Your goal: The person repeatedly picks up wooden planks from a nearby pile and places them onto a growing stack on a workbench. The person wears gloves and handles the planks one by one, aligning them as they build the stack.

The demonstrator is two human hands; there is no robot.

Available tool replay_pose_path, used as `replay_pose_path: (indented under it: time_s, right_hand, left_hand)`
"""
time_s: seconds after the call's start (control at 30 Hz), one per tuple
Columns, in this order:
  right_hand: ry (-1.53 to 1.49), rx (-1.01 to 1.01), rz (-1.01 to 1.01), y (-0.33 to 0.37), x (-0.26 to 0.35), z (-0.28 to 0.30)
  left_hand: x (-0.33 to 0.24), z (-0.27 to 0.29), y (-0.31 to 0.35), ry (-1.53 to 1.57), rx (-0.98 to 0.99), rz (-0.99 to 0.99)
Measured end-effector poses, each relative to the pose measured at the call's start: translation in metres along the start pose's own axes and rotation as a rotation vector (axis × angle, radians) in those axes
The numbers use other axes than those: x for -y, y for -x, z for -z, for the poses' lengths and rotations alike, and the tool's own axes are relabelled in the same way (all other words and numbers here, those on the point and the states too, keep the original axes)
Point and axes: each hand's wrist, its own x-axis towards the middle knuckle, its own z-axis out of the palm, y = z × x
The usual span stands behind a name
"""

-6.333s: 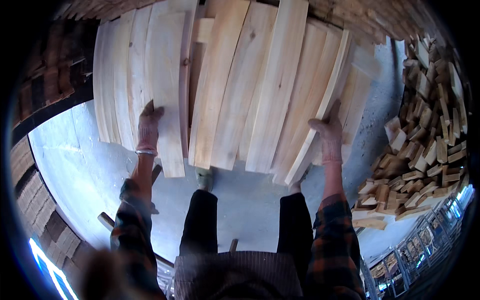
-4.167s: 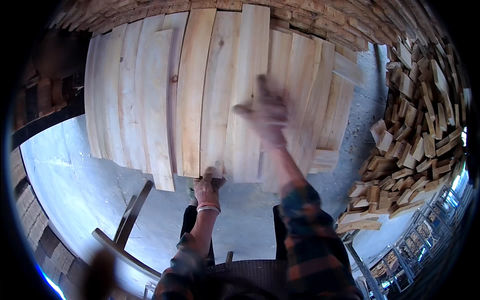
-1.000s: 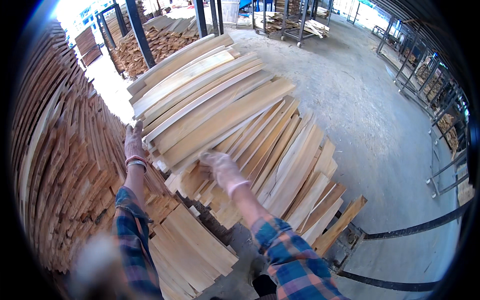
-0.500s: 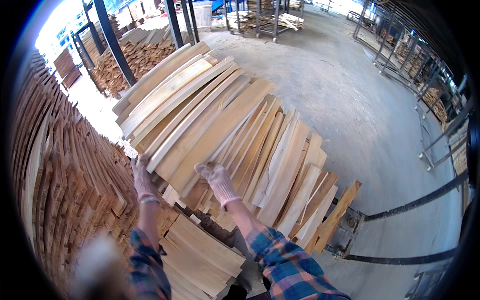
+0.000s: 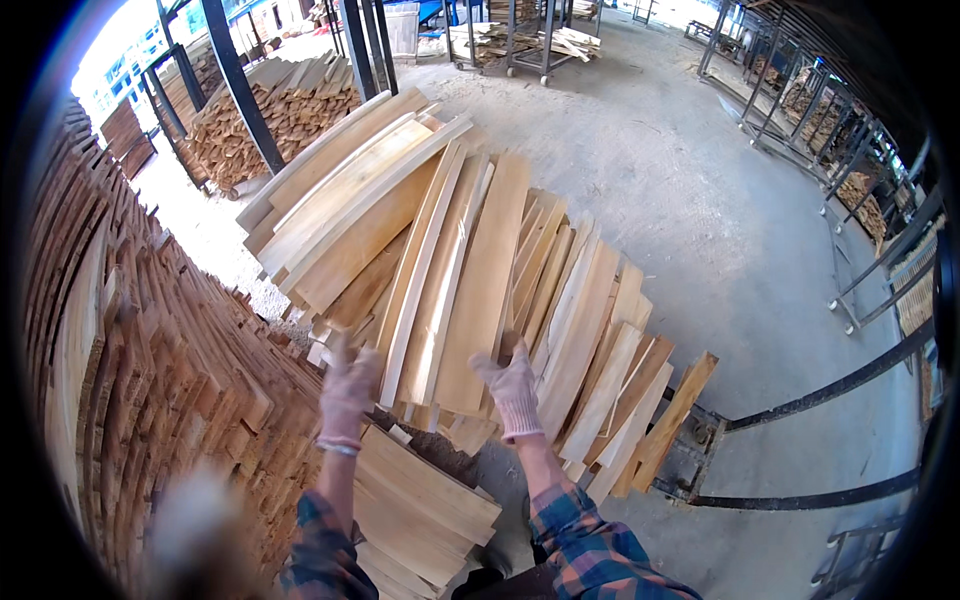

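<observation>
Both my hands wear pale knitted gloves. Beneath them is a broad, sloping pile of sawn wooden boards (image 5: 335, 240). Beside the left edge of a more upright bunch of boards is my left hand (image 5: 347, 400), somewhat blurred, its fingers apart. At the bunch's right edge, my right hand (image 5: 510, 395) has its thumb over the wide wooden board (image 5: 483, 270) and its fingers along the side. Several narrower boards lie between the hands, their near ends toward me. The undersides of the boards are hidden.
A tall stack of reddish-brown boards (image 5: 150, 370) rises close on the left. Shorter pale boards (image 5: 415, 500) lie below my hands. A dark metal frame (image 5: 810, 505) runs along the right. Wheeled racks (image 5: 545, 45) and another lumber stack (image 5: 265, 120) stand farther back.
Both hands have moved right, and the bunch of boards between them has swung right and stands more upright in view. A gap with darker boards has opened to its left.
</observation>
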Motion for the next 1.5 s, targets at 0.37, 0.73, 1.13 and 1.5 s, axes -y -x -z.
replay_pose_path:
  time_s: [0.37, 0.73, 1.13, 1.5]
  right_hand:
    - [-0.181, 0.381, -0.041, -0.011, -0.005, 0.066]
    - [0.611, 0.442, -0.022, 0.024, 0.059, 0.071]
    - [0.467, 0.359, -0.449, 0.114, 0.009, 0.119]
    - [1.582, 0.821, -0.444, 0.261, -0.106, 0.125]
  left_hand:
    - [0.023, -0.027, -0.057, -0.241, 0.267, 0.357]
    - [-0.097, 0.027, 0.024, -0.131, 0.370, 0.346]
    - [-0.028, -0.061, 0.293, 0.599, -0.063, 0.769]
    - [0.070, 0.074, 0.490, 0.078, 0.092, 0.833]
